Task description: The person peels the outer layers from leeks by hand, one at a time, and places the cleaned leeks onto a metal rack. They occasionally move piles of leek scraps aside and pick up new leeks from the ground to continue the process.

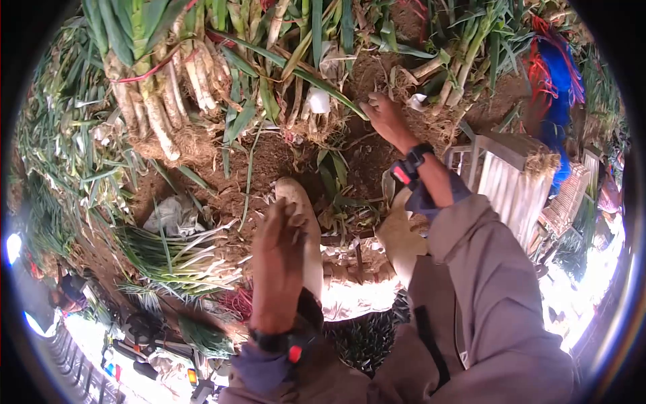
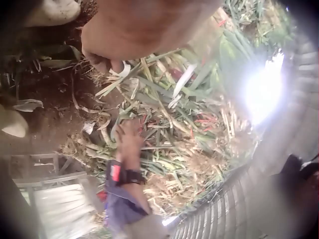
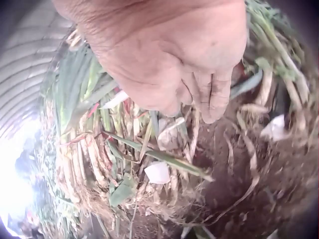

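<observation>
In the head view my right hand (image 1: 390, 121) reaches forward over bare soil between leek bundles. Its fingers bend loosely downward in the right wrist view, with no held thing showing. A long green leaf (image 1: 309, 77) ends close to that hand. Left of it stand leeks (image 1: 303, 108) with rooty ends and a white scrap (image 1: 319, 101); more leeks (image 1: 464, 60) lie to its right. My left hand (image 1: 277, 262) hangs, fingers loosely bent, over a pale boot (image 1: 291, 192). A large leek bundle (image 1: 158, 101) tied with red string lies at the upper left.
Slender green onions (image 1: 178, 259) lie left of the boots, beside a crumpled white bag (image 1: 173, 215). On the right are a pale slatted stool (image 1: 508, 175) and hanging blue strings (image 1: 558, 81) with red ones. Soil and leaf scraps cover the ground.
</observation>
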Available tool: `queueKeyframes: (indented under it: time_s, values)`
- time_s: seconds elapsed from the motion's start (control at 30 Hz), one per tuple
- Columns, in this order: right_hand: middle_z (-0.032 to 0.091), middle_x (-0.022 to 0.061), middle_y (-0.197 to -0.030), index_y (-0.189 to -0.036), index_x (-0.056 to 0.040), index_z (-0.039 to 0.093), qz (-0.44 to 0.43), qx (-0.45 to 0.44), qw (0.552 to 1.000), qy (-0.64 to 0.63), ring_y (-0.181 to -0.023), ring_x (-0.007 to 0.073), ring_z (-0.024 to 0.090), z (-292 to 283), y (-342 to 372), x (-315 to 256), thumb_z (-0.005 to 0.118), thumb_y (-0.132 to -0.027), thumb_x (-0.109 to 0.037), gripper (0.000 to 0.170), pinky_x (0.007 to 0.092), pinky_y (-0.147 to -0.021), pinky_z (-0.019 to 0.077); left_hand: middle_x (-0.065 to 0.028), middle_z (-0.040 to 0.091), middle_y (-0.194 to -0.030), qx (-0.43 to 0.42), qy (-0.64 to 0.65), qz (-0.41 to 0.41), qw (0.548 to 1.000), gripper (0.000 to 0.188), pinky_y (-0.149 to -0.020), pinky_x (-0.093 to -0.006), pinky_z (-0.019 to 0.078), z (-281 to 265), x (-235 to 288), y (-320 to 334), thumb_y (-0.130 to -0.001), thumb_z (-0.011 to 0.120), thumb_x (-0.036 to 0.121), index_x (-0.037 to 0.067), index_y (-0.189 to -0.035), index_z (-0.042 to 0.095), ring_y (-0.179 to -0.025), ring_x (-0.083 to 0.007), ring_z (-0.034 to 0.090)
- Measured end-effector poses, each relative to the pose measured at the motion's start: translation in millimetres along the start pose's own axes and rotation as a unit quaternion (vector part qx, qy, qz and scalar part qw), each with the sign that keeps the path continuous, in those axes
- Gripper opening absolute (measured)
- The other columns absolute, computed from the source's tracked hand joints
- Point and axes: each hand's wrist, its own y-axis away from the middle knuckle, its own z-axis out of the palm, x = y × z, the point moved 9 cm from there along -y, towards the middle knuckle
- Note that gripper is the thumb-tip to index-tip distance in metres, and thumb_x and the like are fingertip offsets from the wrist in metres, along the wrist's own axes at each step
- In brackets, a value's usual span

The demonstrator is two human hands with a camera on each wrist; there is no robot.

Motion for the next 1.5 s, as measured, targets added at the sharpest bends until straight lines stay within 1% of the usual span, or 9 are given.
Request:
queueKeyframes:
  time_s: [0.43,0.6,0.67,0.93,1.13,1.2,1.27,1.37,1.5]
  values:
    - [0.069,0.0153,-0.086,-0.101,0.0055,0.067,0.071,-0.041,0.973,-0.214,-0.072,0.0221,0.063,74,-39,1,0.074,-0.088,-0.033,0.041,0.0403,-0.064,0.0482,-0.0152,0.057,-0.117,-0.180,0.032,0.159,0.970,0.041,-0.091,-0.0356,0.0459,65,92,29,-0.111,0.034,0.024,-0.002,-0.139,0.047,-0.096,-0.0169,0.054]
    - [0.056,0.0059,-0.070,-0.099,0.0019,0.069,-0.206,0.094,0.961,-0.158,-0.060,0.0144,0.046,15,-5,-27,0.070,-0.091,-0.032,0.035,0.0372,-0.056,0.0363,-0.0139,0.055,-0.118,-0.280,-0.022,0.236,0.930,0.039,-0.086,-0.0352,0.0477,81,90,54,-0.111,0.037,0.026,0.000,-0.137,0.049,-0.093,-0.0151,0.055]
    - [0.066,0.0065,-0.083,-0.110,0.0024,0.071,0.011,-0.041,0.922,-0.384,-0.074,0.0112,0.056,-11,26,-35,0.064,-0.097,-0.028,0.034,0.0327,-0.065,0.0447,-0.0138,0.055,-0.118,-0.320,-0.017,0.248,0.914,0.038,-0.084,-0.0347,0.0480,87,78,73,-0.111,0.037,0.025,0.000,-0.138,0.048,-0.094,-0.0155,0.055]
    - [0.063,0.0010,-0.072,-0.099,0.0019,0.070,-0.039,-0.039,0.988,-0.146,-0.064,0.0092,0.052,69,124,54,0.062,-0.099,-0.031,0.034,0.0296,-0.055,0.0406,-0.0079,0.061,-0.118,-0.404,-0.170,0.417,0.796,0.035,-0.087,-0.0328,0.0493,83,37,147,-0.102,0.053,0.010,0.001,-0.135,0.053,-0.093,-0.0116,0.056]
    - [0.060,-0.0010,-0.067,-0.097,0.0023,0.071,0.039,-0.038,0.974,-0.222,-0.057,0.0089,0.050,-75,192,-71,0.062,-0.098,-0.032,0.035,0.0291,-0.054,0.0402,-0.0009,0.070,-0.092,-0.281,-0.156,0.321,0.891,0.022,-0.086,-0.0336,0.0531,90,35,79,-0.093,0.072,0.021,0.008,-0.110,0.068,-0.084,-0.0147,0.066]
    - [0.063,-0.0003,-0.068,-0.092,0.0019,0.072,-0.037,0.039,0.963,-0.263,-0.056,0.0100,0.051,-95,164,-60,0.064,-0.095,-0.034,0.037,0.0314,-0.053,0.0420,-0.0033,0.070,-0.092,-0.257,-0.156,0.318,0.899,0.016,-0.076,-0.0307,0.0570,91,40,55,-0.093,0.071,0.017,0.008,-0.106,0.067,-0.078,-0.0145,0.067]
    - [0.067,0.0001,-0.071,-0.090,0.0015,0.074,-0.500,0.222,0.828,-0.122,-0.056,0.0103,0.052,-174,290,-165,0.067,-0.094,-0.037,0.039,0.0315,-0.055,0.0426,-0.0043,0.070,-0.091,-0.264,-0.155,0.309,0.901,0.016,-0.072,-0.0293,0.0580,93,44,32,-0.094,0.071,0.017,0.008,-0.107,0.067,-0.077,-0.0147,0.068]
    - [0.058,0.0171,-0.123,-0.135,0.0147,0.046,-0.015,-0.021,0.960,-0.277,-0.108,0.0208,0.051,-156,305,-139,0.068,-0.091,-0.050,0.081,0.0358,-0.097,0.0420,-0.0051,0.069,-0.090,-0.264,-0.183,0.301,0.898,0.018,-0.066,-0.0281,0.0597,98,32,27,-0.095,0.069,0.017,0.007,-0.109,0.065,-0.076,-0.0154,0.069]
    - [0.063,0.0067,-0.095,-0.111,0.0064,0.062,-0.038,-0.026,0.966,-0.253,-0.081,0.0127,0.052,-152,391,-168,0.065,-0.095,-0.042,0.052,0.0303,-0.074,0.0422,-0.0134,0.064,-0.108,-0.277,-0.292,0.277,0.872,0.040,-0.084,-0.0389,0.0583,98,2,12,-0.096,0.069,0.028,0.002,-0.124,0.054,-0.099,-0.0255,0.067]
